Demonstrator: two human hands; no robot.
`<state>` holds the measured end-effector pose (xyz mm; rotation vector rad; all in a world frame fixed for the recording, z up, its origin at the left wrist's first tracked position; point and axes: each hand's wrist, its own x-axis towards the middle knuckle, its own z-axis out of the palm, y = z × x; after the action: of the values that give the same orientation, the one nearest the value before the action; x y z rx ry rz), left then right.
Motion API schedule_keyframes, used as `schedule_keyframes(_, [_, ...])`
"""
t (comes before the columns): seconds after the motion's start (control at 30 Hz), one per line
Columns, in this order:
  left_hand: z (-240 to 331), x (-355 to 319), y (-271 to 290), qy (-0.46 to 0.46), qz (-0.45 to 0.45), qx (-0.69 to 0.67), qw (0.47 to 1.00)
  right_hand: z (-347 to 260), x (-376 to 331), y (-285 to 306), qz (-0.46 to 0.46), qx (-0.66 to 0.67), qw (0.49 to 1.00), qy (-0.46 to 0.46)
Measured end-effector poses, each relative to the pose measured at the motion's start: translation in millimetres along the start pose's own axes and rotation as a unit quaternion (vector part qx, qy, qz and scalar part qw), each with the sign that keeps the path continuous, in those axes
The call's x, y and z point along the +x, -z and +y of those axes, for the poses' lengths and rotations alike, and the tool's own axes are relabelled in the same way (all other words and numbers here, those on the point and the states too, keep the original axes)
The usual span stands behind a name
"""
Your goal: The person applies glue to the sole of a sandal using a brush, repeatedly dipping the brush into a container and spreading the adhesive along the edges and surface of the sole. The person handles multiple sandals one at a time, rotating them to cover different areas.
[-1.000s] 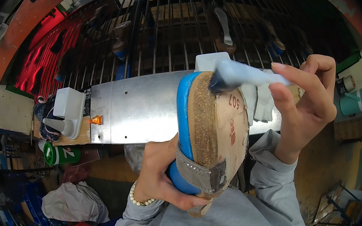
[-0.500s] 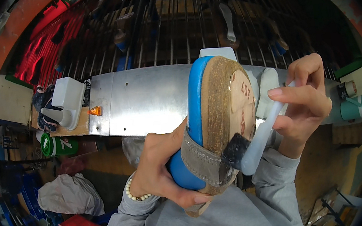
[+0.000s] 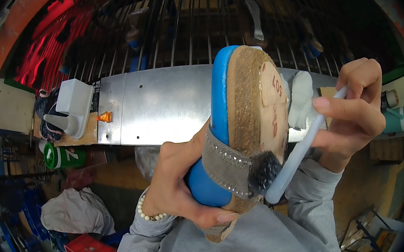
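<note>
The left hand grips a blue-soled sandal with grainy cork footbed and grey studded strap, held upright above the shiny metal surface, while the right hand pinches a translucent-handled brush, dark bristles touching the strap.

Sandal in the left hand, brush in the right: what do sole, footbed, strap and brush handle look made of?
Sandal: sole looks like matte blue foam or rubber, smooth and uniform. Footbed looks like cork, tan and speckled. Strap looks like grey suede-like fabric with a row of small studs. Brush handle looks like translucent white plastic; bristles dark.
</note>
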<state>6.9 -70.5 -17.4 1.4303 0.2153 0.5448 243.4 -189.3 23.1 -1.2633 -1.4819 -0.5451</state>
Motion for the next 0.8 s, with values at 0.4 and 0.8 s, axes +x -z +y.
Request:
schedule_keyframes(0.4, [-5, -1, 2, 0.001, 0.040, -0.046, 0.998, 2, -8, -4, -0.014, 0.000, 0.997, -0.079])
schedule_keyframes(0.8, [8, -1, 4, 0.038, 0.028, -0.007, 0.999, -8, 3, 2, -0.018, -0.052, 0.997, -0.061])
